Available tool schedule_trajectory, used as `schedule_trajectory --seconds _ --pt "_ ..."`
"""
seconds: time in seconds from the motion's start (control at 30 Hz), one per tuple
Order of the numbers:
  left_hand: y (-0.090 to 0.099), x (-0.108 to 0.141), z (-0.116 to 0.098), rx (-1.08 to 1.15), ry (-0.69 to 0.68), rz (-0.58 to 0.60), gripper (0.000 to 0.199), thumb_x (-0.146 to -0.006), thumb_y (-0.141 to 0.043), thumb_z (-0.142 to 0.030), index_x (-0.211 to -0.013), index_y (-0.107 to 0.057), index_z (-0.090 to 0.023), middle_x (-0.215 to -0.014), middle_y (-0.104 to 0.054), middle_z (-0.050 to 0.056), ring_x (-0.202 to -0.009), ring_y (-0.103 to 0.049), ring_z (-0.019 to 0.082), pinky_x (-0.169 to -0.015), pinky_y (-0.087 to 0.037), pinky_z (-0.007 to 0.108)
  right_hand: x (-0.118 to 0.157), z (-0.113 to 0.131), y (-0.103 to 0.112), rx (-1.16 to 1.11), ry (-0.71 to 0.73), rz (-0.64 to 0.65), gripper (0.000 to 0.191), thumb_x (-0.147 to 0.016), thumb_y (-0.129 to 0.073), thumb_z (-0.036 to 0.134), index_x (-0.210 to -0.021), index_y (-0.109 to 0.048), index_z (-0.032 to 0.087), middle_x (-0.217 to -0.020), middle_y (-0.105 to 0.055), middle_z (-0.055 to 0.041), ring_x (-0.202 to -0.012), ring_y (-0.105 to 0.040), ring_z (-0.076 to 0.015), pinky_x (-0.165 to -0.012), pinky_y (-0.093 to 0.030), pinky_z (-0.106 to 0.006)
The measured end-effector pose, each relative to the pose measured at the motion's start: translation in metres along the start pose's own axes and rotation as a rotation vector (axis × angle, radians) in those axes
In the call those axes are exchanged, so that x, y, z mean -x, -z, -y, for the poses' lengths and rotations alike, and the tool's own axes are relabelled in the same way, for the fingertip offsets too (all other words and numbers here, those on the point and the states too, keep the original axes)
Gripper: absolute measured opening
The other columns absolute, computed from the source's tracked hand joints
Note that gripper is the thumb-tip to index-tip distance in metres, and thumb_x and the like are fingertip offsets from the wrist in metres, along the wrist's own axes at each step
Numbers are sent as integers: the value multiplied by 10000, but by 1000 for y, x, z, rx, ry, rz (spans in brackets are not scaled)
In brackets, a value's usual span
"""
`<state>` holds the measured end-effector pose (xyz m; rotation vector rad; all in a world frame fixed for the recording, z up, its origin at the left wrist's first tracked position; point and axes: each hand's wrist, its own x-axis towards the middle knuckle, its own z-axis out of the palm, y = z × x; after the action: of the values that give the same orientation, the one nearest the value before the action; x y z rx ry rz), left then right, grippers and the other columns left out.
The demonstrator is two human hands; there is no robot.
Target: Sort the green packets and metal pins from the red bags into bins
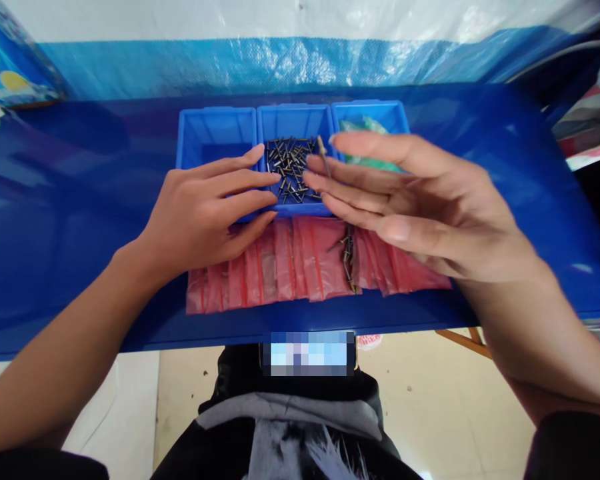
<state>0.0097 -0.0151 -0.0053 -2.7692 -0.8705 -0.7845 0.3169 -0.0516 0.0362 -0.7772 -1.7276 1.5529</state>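
Note:
My left hand [205,203] reaches over the divide between the left and middle bins, fingers stretched out, fingertips at the edge of the middle blue bin [295,120]. Inside that bin lies a loose heap of pop rivets [290,160]. Palm turned inward, my right hand [410,193] is spread over the right side of the bins. A single rivet [323,155] shows by its index and middle fingertips; I cannot tell whether it is gripped or loose. Below the bins, red zip bags [285,260] lie in an overlapping row, with several rivets [349,257] on top.
The left blue bin [217,123] stands partly behind my left hand. The right blue bin [373,109] holds a green plastic bag [367,160]. All stand on a blue table [100,180]. A phone [307,353] with a blurred screen lies below the table's front edge, at my lap.

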Motion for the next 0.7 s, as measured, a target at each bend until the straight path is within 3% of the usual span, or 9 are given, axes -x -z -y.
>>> schedule_trajectory --seconds 0.07,0.17,0.23,0.27,0.33,0.4,0.53,0.63,0.7 --pt "0 0 0 2 0 5 194 -1068 -662 -303 -1235 -746 -353 -1389 -771 -60 -1415 -694 263 -1058 -725 427 2 6 3 159 70 -6 661 -1022 -635 46 -1578 -572 396 -1705 -543 -8 -1547 -585 -264 -1262 -583 -480" --pt "-1 0 1 23 -17 -28 185 -1057 -675 -286 -1218 -754 -329 -1367 -783 -54 -1405 -702 272 -1033 -730 416 5 6 8 644 299 -54 375 -1026 -703 111 -1340 -736 313 -1365 -788 -27 -1166 -798 -197 -975 -685 -346" --pt "-2 0 1 42 -21 -46 183 -1046 -685 -283 -1206 -768 -316 -1352 -790 -55 -1392 -711 281 -1032 -729 417 4 1 11 975 427 77 225 -1047 -688 136 -1238 -753 235 -1192 -826 -39 -1044 -803 -182 -875 -653 -314" --pt "-2 0 1 48 -17 -43 185 -1043 -685 -283 -1203 -775 -314 -1352 -791 -57 -1389 -712 283 -1043 -725 419 4 -3 11 1114 448 172 211 -1064 -654 135 -1241 -748 204 -1198 -821 -57 -1018 -799 -190 -833 -633 -313" --pt "-2 0 1 44 -5 -31 188 -1048 -677 -288 -1202 -779 -318 -1352 -790 -60 -1394 -709 282 -1061 -718 419 2 -12 12 1313 417 299 249 -1086 -572 113 -1265 -738 159 -1274 -791 -104 -942 -782 -202 -744 -583 -313" --pt "-2 0 0 28 -3 -22 186 -1056 -668 -291 -1206 -774 -320 -1355 -789 -58 -1399 -706 278 -1059 -717 414 0 -19 12 1431 390 317 275 -1086 -519 82 -1236 -742 139 -1235 -782 -115 -834 -741 -183 -686 -531 -301" --pt "-3 0 1 25 -32 -59 174 -1038 -696 -276 -1196 -768 -291 -1336 -799 -43 -1374 -722 282 -1013 -727 398 -2 -24 7 1407 463 273 228 -1091 -519 85 -1162 -733 122 -1145 -774 -114 -857 -727 -183 -708 -537 -294" --pt "-3 0 2 28 -40 -70 170 -1030 -708 -270 -1188 -768 -292 -1334 -800 -45 -1365 -728 287 -995 -728 399 -1 -19 2 1136 517 115 151 -1068 -601 80 -1123 -732 129 -1117 -763 -111 -938 -741 -173 -772 -580 -288" --pt "-4 0 2 21 -38 -63 163 -1035 -703 -266 -1183 -765 -295 -1337 -799 -44 -1368 -726 286 -978 -730 396 0 -13 -2 875 469 28 93 -1032 -681 88 -1052 -741 155 -1033 -763 -70 -929 -748 -154 -798 -602 -281"
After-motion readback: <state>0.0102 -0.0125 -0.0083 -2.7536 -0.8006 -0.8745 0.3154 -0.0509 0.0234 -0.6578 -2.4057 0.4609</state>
